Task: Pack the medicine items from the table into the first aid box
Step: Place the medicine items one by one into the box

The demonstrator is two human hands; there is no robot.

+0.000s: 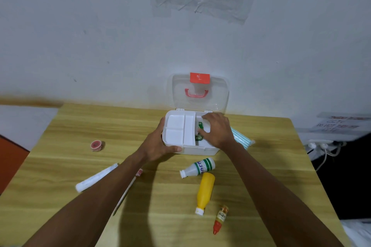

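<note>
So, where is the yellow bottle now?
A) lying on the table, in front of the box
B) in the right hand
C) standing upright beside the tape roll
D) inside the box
A: the yellow bottle lies on its side on the table, nearer the person than the first aid box.

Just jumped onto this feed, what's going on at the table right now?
A person is packing a first aid box whose lid stands open. The left hand grips the box's front left corner. The right hand reaches into the box's right side, over small green packs; whether it holds anything is hidden. A white bottle, yellow bottle, red-capped bottle, white tube and red tape roll lie unpacked on the table.
</note>
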